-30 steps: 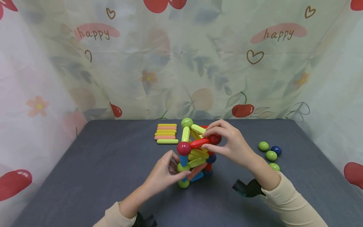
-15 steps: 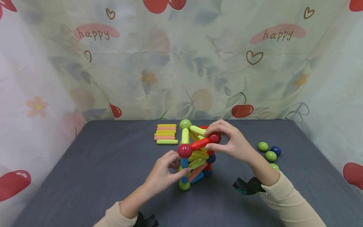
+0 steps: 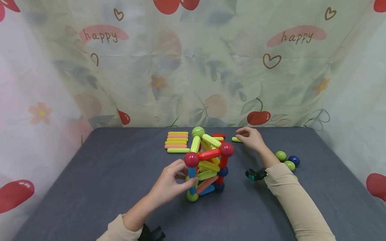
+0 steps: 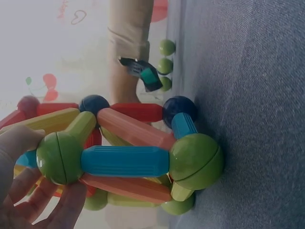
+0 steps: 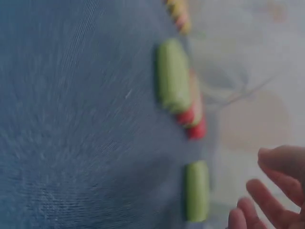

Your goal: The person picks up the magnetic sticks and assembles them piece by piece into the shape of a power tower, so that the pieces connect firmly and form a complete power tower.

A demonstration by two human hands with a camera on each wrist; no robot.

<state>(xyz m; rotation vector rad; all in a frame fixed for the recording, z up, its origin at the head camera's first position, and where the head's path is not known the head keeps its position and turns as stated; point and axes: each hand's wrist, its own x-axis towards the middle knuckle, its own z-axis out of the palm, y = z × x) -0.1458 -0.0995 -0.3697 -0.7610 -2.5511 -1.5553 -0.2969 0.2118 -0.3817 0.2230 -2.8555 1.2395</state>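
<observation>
A tower of magnetic rods and balls [image 3: 208, 154] stands on the dark cloth, with red balls at its upper front corners and a green ball [image 3: 198, 132] at the top back. My left hand [image 3: 169, 180] holds its left side, thumb and fingers around a green ball [image 4: 59, 157] between two blue rods. That hand's fingertips are partly hidden in the head view. My right hand [image 3: 253, 138] reaches over the far right of the cloth, by a yellow-green rod [image 3: 237, 139]. In the right wrist view its fingers [image 5: 267, 200] are spread beside that rod [image 5: 197, 191], apart from it.
A row of yellow, pink and yellow-green rods [image 3: 177, 140] lies at the back, left of the tower. Behind the tower are red and yellow-green rods [image 3: 218, 136]. Green balls and a blue ball [image 3: 294, 160] sit to the right. A printed curtain [image 3: 193, 83] hangs behind the table.
My right hand has let go of the red rod and red ball at the tower's top and moved back and right. The left hand keeps its hold; the tower has turned slightly.
</observation>
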